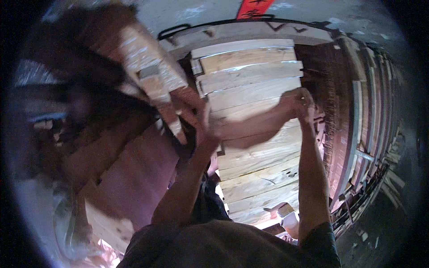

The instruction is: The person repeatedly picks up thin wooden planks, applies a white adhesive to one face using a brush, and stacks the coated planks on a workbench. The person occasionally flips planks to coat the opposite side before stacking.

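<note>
Pale wooden boards (254,91) lie side by side in front of me, running across from left to right. My left hand (206,127) is at their left edge, dark and smeared, so its fingers do not show clearly. At the opposite edge is my right hand (304,102), its fingers curled in at the board ends. Whatever it may hold is hidden by the hand. A dark, arm-shaped shadow falls across the boards between both hands.
At the left, blurred lengths of timber (152,67) lean near my left arm. Long stacked planks (357,120) stand along the right. A small whitish object (289,219) sits close to my body. Beyond the boards runs a pale beam (250,32), with a red strip (254,8) behind.
</note>
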A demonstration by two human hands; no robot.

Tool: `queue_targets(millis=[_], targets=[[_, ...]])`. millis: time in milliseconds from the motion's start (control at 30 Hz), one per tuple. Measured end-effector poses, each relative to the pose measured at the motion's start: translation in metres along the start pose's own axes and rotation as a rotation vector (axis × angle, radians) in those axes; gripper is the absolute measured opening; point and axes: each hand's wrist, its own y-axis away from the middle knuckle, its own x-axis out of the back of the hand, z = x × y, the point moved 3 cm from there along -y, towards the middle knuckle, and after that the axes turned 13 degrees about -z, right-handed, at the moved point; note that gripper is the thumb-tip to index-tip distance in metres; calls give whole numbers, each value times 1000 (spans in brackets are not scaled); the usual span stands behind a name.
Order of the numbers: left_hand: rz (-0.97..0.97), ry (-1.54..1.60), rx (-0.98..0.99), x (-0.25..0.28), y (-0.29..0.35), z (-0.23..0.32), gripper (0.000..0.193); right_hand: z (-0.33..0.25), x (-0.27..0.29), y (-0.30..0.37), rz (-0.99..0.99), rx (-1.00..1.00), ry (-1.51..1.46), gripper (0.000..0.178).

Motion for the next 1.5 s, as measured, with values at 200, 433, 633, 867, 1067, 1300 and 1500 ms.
queue_targets(millis=[200,433,633,867,1067,1300,1500], targets=[[84,333,152,22,-27,15,62,-25,7,-2,-54,123,491,55],[66,415,221,29,-24,15,65,-81,-28,-54,-20,269,968,49],[170,-107,102,53,-70,43,65,-69,-40,-126,-105,154,1158,45],[101,-75,-163,47,-113,3,78,-56,-36,-139,-216,71,89,42],[201,-444,-315,52,-107,-19,72,-97,-54,-138,-195,-106,434,39],[40,2,-291,49,-115,-21,78,-36,-33,-128,-111,14,819,53],[52,429,-60,56,-110,-13,83,-97,-110,15,246,234,656,62]])
